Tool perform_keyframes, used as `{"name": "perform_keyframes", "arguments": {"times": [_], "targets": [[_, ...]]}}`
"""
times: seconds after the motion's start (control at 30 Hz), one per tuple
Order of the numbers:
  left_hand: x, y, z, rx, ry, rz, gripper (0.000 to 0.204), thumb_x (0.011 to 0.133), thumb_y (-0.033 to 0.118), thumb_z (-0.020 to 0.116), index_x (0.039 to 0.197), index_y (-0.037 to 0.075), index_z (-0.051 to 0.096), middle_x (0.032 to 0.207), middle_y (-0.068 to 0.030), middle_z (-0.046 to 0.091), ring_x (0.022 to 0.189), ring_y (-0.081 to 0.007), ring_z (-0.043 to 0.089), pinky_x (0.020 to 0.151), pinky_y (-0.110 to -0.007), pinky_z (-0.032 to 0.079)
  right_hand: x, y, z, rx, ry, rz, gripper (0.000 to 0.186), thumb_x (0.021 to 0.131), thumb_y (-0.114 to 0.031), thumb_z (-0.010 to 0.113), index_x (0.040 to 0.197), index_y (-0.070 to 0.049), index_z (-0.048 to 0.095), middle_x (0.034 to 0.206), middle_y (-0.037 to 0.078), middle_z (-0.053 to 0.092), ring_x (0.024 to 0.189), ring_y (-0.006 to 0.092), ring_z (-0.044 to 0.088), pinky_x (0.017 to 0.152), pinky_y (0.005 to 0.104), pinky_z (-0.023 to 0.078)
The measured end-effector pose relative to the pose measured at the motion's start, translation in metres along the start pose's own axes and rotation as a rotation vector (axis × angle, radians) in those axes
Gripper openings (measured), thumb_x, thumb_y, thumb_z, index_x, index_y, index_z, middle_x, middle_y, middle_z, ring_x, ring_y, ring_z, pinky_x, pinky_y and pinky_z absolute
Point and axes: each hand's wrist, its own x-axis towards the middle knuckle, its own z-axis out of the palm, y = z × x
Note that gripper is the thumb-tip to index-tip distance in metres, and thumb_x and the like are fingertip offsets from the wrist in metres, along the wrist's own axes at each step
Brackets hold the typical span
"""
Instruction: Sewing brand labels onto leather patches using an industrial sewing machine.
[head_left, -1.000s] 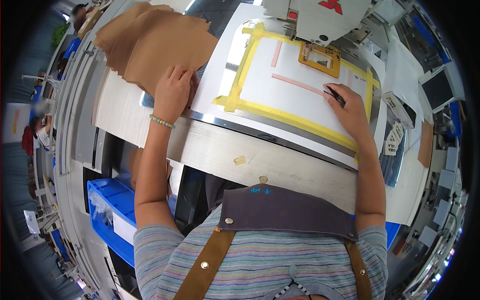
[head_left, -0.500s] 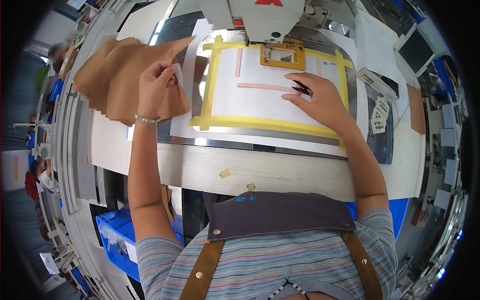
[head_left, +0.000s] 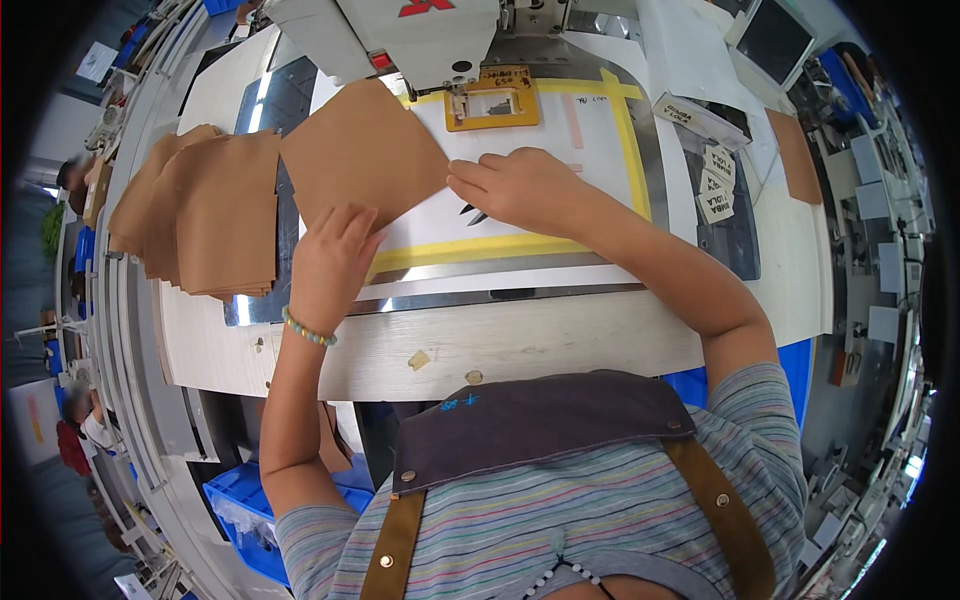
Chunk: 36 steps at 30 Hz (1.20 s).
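Left hand (head_left: 335,255), right hand (head_left: 525,190) at brown sheet (head_left: 368,150); lettered tags (head_left: 716,186) rightward

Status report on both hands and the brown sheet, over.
Left hand on near edge of brown sheet. Right hand at its right corner. Black snips poking out under that hand. Sheet hiding part of yellow tape.

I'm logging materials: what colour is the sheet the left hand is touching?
The sheet is plain brown, best seen in the head view.

Brown sheet (head_left: 365,145) matt, smooth; apron (head_left: 540,430) matt cloth.
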Motion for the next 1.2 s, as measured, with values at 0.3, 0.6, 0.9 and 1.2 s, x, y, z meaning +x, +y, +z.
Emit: {"name": "perform_keyframes", "arguments": {"times": [0.3,0.6,0.9,1.2], "targets": [[-0.029,-0.005,0.005,0.349,-0.089,0.097,0.036,0.083,-0.001,0.069,0.119,-0.003,0.068,0.117,-0.0121,0.066,0.101,-0.0292,0.067,0.079,-0.038,0.059,0.024,-0.003,0.031,-0.07,0.023,-0.072,0.017,0.079,-0.007,0.072,0.095,-0.008,0.066,0.088,0.0,0.061,0.08,0.0118,0.066,0.055,0.0277,0.052],[0.041,-0.021,0.043,0.291,0.158,0.25,0.028,0.082,0.002,0.069,0.11,0.001,0.07,0.101,-0.0092,0.064,0.095,-0.0254,0.065,0.081,-0.036,0.057,-0.009,0.016,0.006,-0.188,0.094,0.072,0.014,0.078,-0.008,0.072,0.091,-0.011,0.065,0.095,-0.001,0.063,0.09,0.0144,0.067,0.06,0.0272,0.054],[0.079,0.003,0.064,0.209,0.082,0.381,0.032,0.084,0.002,0.066,0.115,0.002,0.073,0.108,-0.0062,0.068,0.097,-0.0242,0.066,0.084,-0.038,0.057,-0.073,0.032,-0.029,-0.221,-0.184,0.289,0.024,0.081,-0.006,0.07,0.105,-0.007,0.069,0.11,0.001,0.067,0.102,0.0169,0.065,0.074,0.0294,0.057],[0.042,0.017,0.051,0.055,-0.025,0.152,0.047,0.099,0.014,0.066,0.145,0.004,0.06,0.151,-0.011,0.061,0.142,-0.0358,0.051,0.118,-0.045,0.044,-0.107,0.006,-0.029,-0.131,-0.16,0.424,0.046,0.097,-0.01,0.059,0.142,-0.004,0.063,0.156,0.008,0.056,0.146,0.0246,0.048,0.118,0.0445,0.041]]}}
